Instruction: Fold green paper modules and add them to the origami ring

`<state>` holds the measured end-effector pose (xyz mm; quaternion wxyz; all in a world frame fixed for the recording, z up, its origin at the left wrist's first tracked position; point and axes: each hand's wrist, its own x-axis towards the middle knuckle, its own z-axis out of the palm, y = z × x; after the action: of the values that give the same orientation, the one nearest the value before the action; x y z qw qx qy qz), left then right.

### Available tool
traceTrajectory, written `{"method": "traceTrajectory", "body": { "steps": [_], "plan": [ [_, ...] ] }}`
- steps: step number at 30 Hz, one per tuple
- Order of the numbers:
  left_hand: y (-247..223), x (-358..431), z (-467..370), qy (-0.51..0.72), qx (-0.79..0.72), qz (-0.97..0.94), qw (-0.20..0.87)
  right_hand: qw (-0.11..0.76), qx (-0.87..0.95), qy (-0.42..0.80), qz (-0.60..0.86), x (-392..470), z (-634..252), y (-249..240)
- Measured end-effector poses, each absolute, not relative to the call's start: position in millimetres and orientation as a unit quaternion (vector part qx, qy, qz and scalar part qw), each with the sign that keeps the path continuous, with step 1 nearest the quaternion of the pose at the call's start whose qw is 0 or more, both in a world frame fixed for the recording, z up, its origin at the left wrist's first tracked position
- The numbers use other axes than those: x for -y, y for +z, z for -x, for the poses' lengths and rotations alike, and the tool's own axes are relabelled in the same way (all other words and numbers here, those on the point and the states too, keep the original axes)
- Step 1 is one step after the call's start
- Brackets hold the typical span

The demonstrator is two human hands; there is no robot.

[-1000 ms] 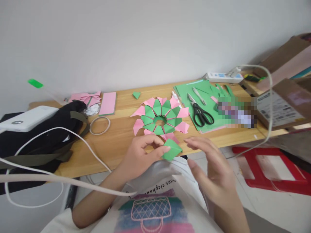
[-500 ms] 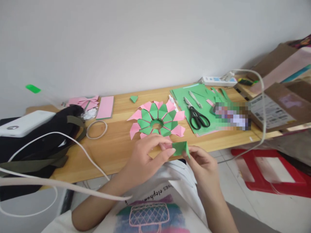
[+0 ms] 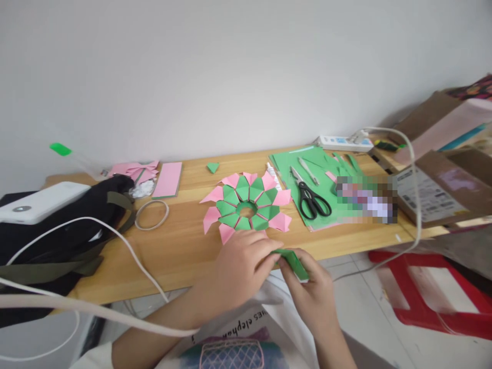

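Between my two hands is a small folded piece of green paper (image 3: 295, 264), held just off the table's front edge. My left hand (image 3: 240, 269) pinches its left end, and the fingers cover most of that end. At the other end, my right hand (image 3: 313, 287) grips the piece with thumb and fingers. Just beyond my left hand lies a paper ring (image 3: 265, 200) of green folded units with pink pointed tips. Part of its near rim is hidden by the left hand.
Black-handled scissors (image 3: 313, 201) and a white cutter (image 3: 308, 170) lie on green paper sheets (image 3: 284, 154). A glue tube (image 3: 273, 174) is beside them. Leftward are pink paper rectangles (image 3: 168, 179), a tape ring (image 3: 151, 215) and a black bag (image 3: 88, 215). A white cable (image 3: 126, 246) crosses the left side.
The green piece has turned in my hands, from showing its broad face to showing a narrow folded edge. Both hands have closed in around it. The camera view has shifted slightly upward.
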<state>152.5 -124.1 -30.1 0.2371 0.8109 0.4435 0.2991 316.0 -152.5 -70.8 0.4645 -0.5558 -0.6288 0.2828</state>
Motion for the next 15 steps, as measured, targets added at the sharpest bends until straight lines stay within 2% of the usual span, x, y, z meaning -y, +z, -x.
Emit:
{"method": "traceTrajectory", "body": {
  "steps": [5,11,15],
  "plan": [
    [-26.0,104.7,-153.8,0.310,-0.512,-0.785,0.158,0.492,0.515,0.278,0.645,145.3,-330.9,-76.5],
    [-21.9,88.4,-173.7,0.137,-0.570,-0.798,0.142,0.533,0.451,0.235,0.676,137.1,-336.7,-79.7],
    [-23.8,86.6,-190.6,0.063,-0.597,-0.791,0.119,0.546,0.454,0.226,0.666,134.2,-335.6,-81.9]
  ]
}}
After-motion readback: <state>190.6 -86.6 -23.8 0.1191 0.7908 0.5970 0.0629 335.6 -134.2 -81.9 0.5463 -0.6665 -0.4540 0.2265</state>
